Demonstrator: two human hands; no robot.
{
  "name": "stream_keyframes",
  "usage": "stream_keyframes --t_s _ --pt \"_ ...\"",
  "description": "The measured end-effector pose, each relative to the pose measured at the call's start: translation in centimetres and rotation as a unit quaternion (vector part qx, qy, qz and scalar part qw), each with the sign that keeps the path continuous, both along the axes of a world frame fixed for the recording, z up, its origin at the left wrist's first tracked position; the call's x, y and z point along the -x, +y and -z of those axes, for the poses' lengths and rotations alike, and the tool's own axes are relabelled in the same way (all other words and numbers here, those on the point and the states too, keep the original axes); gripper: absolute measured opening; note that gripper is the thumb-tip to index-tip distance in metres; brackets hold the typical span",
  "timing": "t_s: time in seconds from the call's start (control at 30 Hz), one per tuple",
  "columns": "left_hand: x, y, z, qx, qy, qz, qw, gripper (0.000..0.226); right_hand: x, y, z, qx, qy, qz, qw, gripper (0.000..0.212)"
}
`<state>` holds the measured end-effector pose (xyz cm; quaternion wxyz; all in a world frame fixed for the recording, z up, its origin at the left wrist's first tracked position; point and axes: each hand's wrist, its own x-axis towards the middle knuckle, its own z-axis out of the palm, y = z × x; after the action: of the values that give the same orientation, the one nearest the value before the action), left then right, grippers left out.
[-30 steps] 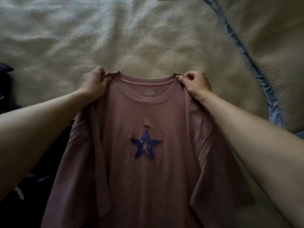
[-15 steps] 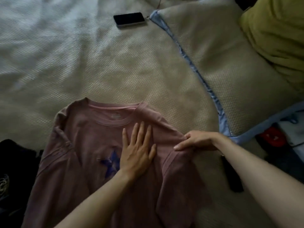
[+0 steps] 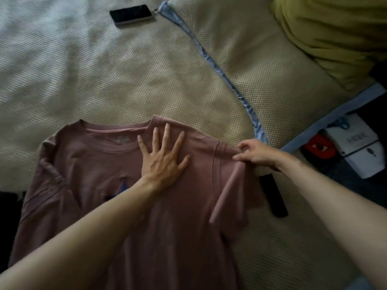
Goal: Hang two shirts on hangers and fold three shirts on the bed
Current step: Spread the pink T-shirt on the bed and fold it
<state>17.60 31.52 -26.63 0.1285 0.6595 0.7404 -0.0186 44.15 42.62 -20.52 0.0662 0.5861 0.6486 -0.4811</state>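
My left hand [image 3: 162, 162] presses flat on the pink t-shirt [image 3: 129, 216]; my right hand [image 3: 256, 153] pinches its sleeve [image 3: 232, 185], which should be drawn taut before folding.

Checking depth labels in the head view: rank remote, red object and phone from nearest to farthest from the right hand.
From the right hand, which pinches the shirt sleeve:
1. Remote: just below it, beside the sleeve.
2. Red object: off the bed's edge, to its right.
3. Phone: far up the bed, top left.
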Motion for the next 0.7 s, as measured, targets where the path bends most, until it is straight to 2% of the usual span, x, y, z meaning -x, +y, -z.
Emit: stream_keyframes --t_s 0.07,0.1,0.2,0.27,0.37,0.5,0.57,0.63,0.7 --pt "-0.2 0.8 -0.2 0.006 0.001 -0.012 1.0 0.078 0.0 0.0 0.2 -0.049 0.015 0.045 0.998 0.031" --pt "-0.4 1.0 -0.3 0.015 0.001 -0.018 1.0 0.078 -0.1 -0.2 0.1 -0.035 0.011 0.042 0.998 0.035" --pt "-0.5 1.2 -0.1 0.036 0.004 -0.026 0.999 0.076 -1.2 -0.5 -1.0 0.124 -0.064 -0.042 0.989 0.057" --pt "-0.4 1.1 0.1 0.034 0.002 -0.024 0.999 0.074 -2.2 -0.5 -1.5 0.156 -0.116 -0.089 0.977 0.059" --pt "-0.5 1.0 -0.1 0.031 -0.001 -0.019 0.999 0.074 -3.0 -0.3 -1.8 0.071 -0.158 -0.077 0.982 0.054" --pt "-0.9 1.2 -0.6 0.036 0.024 -0.01 0.999 0.074 -3.2 -0.8 -1.0 -0.023 -0.132 -0.038 0.99 0.041" --pt "-1.2 1.3 -0.9 0.039 0.04 -0.008 0.998 0.073 -3.3 -1.1 -1.0 0.001 -0.107 -0.017 0.994 0.036" --pt "-1.9 1.2 -1.0 0.023 0.049 0.007 0.999 0.07 -3.4 -1.2 -1.7 0.048 -0.098 -0.011 0.994 0.045" --pt "-3.2 0.4 -1.0 -0.022 0.027 0.059 0.998 0.067 -3.9 -1.2 -2.2 0.04 -0.11 -0.019 0.993 0.057"
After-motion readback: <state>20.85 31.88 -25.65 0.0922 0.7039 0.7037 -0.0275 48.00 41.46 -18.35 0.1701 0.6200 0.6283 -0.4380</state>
